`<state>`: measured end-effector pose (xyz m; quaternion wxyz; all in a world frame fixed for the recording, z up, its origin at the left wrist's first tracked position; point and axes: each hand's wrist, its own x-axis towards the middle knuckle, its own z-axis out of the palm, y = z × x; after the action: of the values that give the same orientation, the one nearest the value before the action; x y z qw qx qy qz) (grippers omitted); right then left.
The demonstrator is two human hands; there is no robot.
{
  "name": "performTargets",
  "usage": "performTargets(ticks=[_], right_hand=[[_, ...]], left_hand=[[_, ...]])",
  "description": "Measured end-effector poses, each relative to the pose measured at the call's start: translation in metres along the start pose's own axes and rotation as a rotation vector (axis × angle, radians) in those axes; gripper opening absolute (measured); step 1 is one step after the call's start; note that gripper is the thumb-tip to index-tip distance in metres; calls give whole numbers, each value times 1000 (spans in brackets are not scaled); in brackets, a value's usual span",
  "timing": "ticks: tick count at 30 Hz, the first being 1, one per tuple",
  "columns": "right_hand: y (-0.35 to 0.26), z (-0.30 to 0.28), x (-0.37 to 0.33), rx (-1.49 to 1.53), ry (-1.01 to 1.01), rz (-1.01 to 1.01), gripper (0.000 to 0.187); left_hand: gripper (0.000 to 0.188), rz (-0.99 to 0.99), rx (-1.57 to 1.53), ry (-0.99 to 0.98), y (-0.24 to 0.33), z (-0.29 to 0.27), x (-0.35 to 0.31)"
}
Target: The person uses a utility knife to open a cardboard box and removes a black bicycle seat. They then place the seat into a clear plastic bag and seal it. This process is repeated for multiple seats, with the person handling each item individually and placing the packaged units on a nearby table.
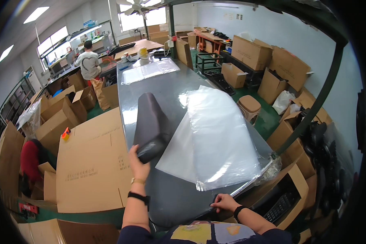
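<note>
A long, dark brown padded seat point(150, 122) is tilted over the left side of the grey table point(173, 203). My left hand point(139, 159) grips its near, lower end, with the fingers partly hidden behind it. Just right of the seat, a stack of clear plastic bags point(223, 138) lies spread on the tabletop. My right hand point(225, 202) is closed in a pinch at the table's near right edge. A small dark bit shows at its fingertips, too small to name.
A large flat cardboard carton point(91, 166) stands against the table's left side. More clear bags point(150, 71) lie at the far end. A green metal post point(313, 101) rises at the right, near an open box point(284, 199) of black parts. A person point(89, 65) stands back left.
</note>
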<state>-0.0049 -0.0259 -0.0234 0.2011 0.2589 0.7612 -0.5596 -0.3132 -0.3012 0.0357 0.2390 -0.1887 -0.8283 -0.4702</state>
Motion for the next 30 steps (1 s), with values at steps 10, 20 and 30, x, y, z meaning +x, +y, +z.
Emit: performTargets(ticks=[10,20,30], right_hand=[[2,2,1,-90,-7,30,27],[-258,-97,-55,-641,377,-953,59],[-65,-136,-38,-22,-416,105,44]], left_hand=[[49,-916,-1295,166,-13,-145,-104],[51,-1010,-1348,120,29,-174,-151],[42,-927,-897,-836,71,-87,-72]])
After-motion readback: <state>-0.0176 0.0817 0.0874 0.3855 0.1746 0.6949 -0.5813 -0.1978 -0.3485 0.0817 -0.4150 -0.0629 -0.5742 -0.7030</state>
